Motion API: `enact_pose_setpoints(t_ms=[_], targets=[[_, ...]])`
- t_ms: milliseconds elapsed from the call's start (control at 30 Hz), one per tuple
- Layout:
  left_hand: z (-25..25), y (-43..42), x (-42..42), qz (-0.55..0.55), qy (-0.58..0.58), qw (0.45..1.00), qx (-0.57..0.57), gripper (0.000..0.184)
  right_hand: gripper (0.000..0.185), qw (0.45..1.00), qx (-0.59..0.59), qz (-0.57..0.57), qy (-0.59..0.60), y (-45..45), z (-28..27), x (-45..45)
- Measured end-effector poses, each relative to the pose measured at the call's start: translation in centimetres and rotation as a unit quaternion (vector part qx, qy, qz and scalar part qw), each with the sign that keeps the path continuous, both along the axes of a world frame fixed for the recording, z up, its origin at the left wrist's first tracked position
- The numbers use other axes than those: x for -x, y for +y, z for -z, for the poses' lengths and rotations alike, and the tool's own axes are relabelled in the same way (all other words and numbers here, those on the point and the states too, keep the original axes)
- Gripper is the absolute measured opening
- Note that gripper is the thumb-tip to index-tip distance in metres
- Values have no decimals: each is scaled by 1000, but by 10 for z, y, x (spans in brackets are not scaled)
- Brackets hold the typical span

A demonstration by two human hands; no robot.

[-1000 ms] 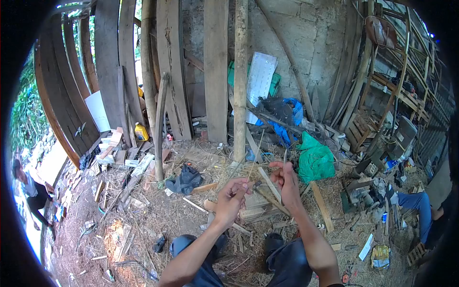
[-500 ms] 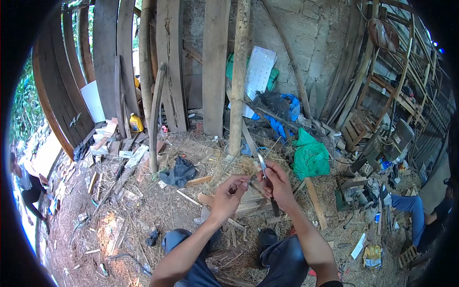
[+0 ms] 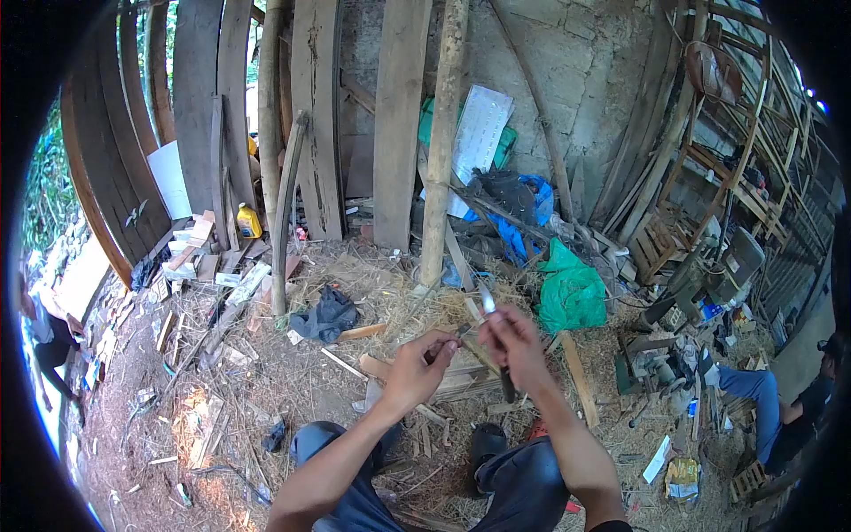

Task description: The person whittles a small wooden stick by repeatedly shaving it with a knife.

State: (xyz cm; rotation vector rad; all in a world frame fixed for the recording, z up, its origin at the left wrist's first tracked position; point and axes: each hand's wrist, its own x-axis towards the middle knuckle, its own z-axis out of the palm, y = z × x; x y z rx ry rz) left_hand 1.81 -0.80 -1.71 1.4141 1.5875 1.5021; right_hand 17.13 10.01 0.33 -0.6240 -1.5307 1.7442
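Observation:
My right hand (image 3: 516,348) is closed round a knife, with the bright blade (image 3: 487,298) pointing up and away from me and the dark handle end (image 3: 508,385) showing below the fist. To its left, my left hand (image 3: 418,365) pinches something small between thumb and fingertips. Only a small dark tip (image 3: 463,329) shows there, too little to name. A short gap separates the two hands, which are held above the straw-covered ground in front of my knees.
Boards (image 3: 403,133) and a bamboo pole (image 3: 436,213) stand ahead. A green plastic sack (image 3: 570,288), dark cloth (image 3: 326,315) and wood scraps (image 3: 581,379) lie around. A yellow bottle (image 3: 249,221) stands left. One person (image 3: 762,399) sits at right; another (image 3: 53,332) is at far left.
My right hand has turned a little and the knife blade has tipped, its edge now catching more light. My left hand stays nearly in place, still pinching. The view has shifted slightly.

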Motion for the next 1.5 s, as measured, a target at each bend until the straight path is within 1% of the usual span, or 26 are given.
enact_pose_setpoints(t_ms=[33, 100, 133, 167, 200, 233, 267, 300, 367, 500, 567, 600, 667, 800, 867, 900, 967, 1067, 1133, 1167, 1233, 1267, 1333, 1400, 1467, 1500], targets=[[-1, 0, -2, -7, -24, 1000, -9, 12, 17, 1000, 0, 0, 1, -6, 3, 6], [-3, 0, -2, -11, -48, 999, -17, 10, 14, 996, 25, -86, 25, -14, 8, 12], [-5, -1, 0, -11, -55, 998, -4, 10, 12, 994, 45, -99, 23, -13, 4, 11], [-7, -2, 2, -10, -61, 998, 9, 10, 12, 994, 46, -98, 24, -9, 0, 8], [-10, -4, 2, -10, -61, 998, 10, 10, 12, 995, 65, -71, 18, -5, -3, 5], [-14, -7, 2, -13, -26, 1000, -3, 10, 12, 996, 82, -44, 13, 1, -7, 1], [-15, -9, 0, -15, 8, 1000, -14, 10, 12, 995, 80, -44, 27, 7, -8, -4], [-13, -9, 0, -15, 4, 1000, -13, 10, 12, 995, 81, -43, 24, 7, -6, -6], [-8, -7, 2, -32, 15, 999, -17, 10, 12, 991, 108, -79, 12, 9, -7, -8], [-9, -9, 1, -28, 26, 999, -37, 11, 13, 991, 98, -84, 24, -2, -8, -3], [-12, -9, 3, 10, 0, 1000, -1, 11, 15, 993, 87, -76, 20, 3, -7, -6], [-8, -8, 4, 10, -1, 1000, -1, 11, 15, 994, 86, -73, 9, 3, -8, -8], [2, -4, 6, 61, -113, 992, 3, 12, 16, 994, 84, -72, -6, 5, -10, -10], [-1, -3, 8, 80, -142, 986, 25, 13, 15, 996, 67, -59, -25, 8, -14, -13], [-10, -7, 8, 117, -133, 983, 48, 15, 14, 996, 62, -61, -25, 9, -16, -14], [-7, -6, 9, 117, -135, 983, 46, 15, 13, 996, 69, -60, -16, 10, -17, -14], [2, -2, 9, 135, -178, 974, 25, 16, 13, 995, 75, -59, -9, 10, -18, -14], [3, -1, 9, 126, -150, 980, 34, 16, 12, 997, 56, -52, -23, 16, -15, -15], [1, -5, 9, 125, -163, 978, 29, 16, 11, 1000, 22, -1, -21, 22, -9, -19], [-1, -7, 9, 125, -175, 976, 23, 15, 11, 1000, 20, 0, -22, 35, -7, -27], [-5, -13, 14, 122, -166, 978, 33, 15, 12, 992, 14, 111, 52, 62, -8, -49], [-6, -15, 16, 116, -156, 980, 43, 14, 12, 992, 11, 111, 51, 64, -10, -54], [-5, -14, 19, 100, -151, 982, 54, 14, 13, 984, 52, 119, 120, 63, -8, -60], [-1, -12, 22, 84, -140, 984, 69, 14, 15, 985, 51, 111, 123, 47, -11, -52], [2, -7, 24, 60, -183, 979, 61, 15, 18, 987, 50, 91, 125, 37, -10, -42], [2, -6, 24, 58, -179, 980, 63, 15, 18, 986, 52, 90, 129, 32, -8, -36]])
